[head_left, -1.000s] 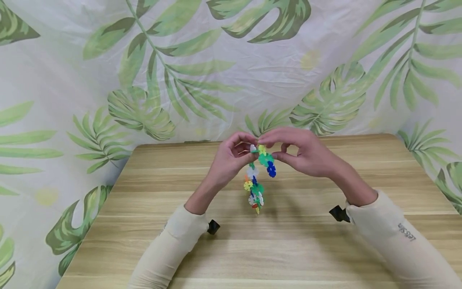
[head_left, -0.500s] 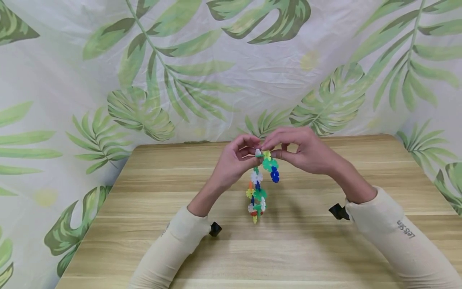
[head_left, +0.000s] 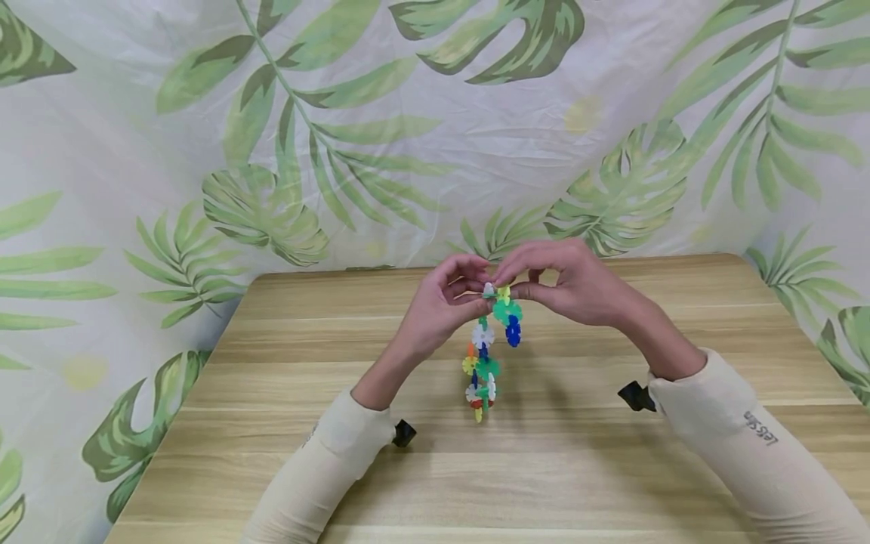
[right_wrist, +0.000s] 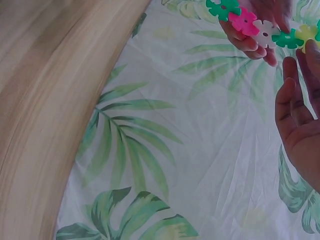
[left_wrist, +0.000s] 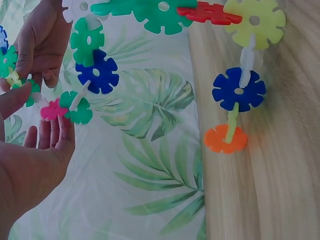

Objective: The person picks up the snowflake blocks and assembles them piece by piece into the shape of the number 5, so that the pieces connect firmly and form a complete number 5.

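Note:
A chain of interlocking plastic snowflake discs [head_left: 483, 336] hangs from both hands above the table. My left hand [head_left: 443, 308] pinches it near its upper bend, thumb in front, fingers behind the pink disc [right_wrist: 243, 21] and white disc [right_wrist: 265, 34]. My right hand [head_left: 581, 287] pinches the yellow disc [head_left: 504, 293] beside it, fingertips close to the left ones. Below that yellow disc dangle a green disc [head_left: 507, 311] and a blue disc [head_left: 513, 332]. In the left wrist view the longer side runs down to an orange disc [left_wrist: 225, 139]. Fingers partly cover the pinched discs.
The wood-grain table [head_left: 326, 476] lies under the hands. A leaf-printed cloth [head_left: 381, 151] hangs behind the table and at its sides. Black wrist-camera mounts [head_left: 404, 433] stick out at both cuffs.
Both hands have come slightly closer together; the left hand shifted a little right and the chain moved right and lower. In the last half second there is hardly any movement.

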{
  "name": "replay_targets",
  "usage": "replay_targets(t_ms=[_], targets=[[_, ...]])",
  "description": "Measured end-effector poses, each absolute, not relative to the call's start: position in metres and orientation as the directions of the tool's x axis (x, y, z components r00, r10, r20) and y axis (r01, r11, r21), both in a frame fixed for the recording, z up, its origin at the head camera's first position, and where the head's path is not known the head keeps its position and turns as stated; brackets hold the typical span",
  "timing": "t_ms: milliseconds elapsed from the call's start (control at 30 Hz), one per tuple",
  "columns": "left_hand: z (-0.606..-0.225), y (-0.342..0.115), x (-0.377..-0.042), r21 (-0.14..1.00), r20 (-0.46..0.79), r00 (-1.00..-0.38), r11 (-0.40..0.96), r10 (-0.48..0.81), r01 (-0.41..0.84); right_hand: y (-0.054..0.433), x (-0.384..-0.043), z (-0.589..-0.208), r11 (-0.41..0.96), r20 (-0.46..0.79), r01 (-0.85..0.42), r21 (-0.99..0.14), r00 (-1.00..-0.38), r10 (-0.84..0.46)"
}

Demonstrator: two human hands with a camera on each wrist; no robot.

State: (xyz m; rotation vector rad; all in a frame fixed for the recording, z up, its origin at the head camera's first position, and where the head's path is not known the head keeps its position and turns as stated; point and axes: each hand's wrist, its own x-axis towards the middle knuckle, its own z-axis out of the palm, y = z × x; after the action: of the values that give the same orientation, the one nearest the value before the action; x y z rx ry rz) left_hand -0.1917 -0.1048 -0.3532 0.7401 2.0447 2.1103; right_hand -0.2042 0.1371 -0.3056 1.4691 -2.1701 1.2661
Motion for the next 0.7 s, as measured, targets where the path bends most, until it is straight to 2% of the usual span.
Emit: replay_targets(t_ms=[200, 400, 500, 700], targets=[[-0.355, -0.112, -0.188, 0.969, 0.248, -0.876, -0.091, 0.413, 0.231, 0.141, -0.203, -0.306, 0.121, 0.611, -0.850, -0.513, -0.460, -0.644], [-0.362, -0.123, -0.178, 0.970, 0.229, -0.880, -0.024, 0.416, 0.241, 0.150, -0.200, -0.309, 0.147, 0.613, -0.857, -0.494, -0.463, -0.640], [-0.368, -0.128, -0.170, 0.962, 0.233, -0.878, 0.034, 0.418, 0.271, 0.156, -0.197, -0.312, 0.151, 0.623, -0.860, -0.487, -0.463, -0.631], [-0.383, -0.134, -0.149, 0.923, 0.174, -0.880, 0.237, 0.442, 0.301, 0.165, -0.191, -0.318, 0.154, 0.650, -0.862, -0.482, -0.470, -0.597]])
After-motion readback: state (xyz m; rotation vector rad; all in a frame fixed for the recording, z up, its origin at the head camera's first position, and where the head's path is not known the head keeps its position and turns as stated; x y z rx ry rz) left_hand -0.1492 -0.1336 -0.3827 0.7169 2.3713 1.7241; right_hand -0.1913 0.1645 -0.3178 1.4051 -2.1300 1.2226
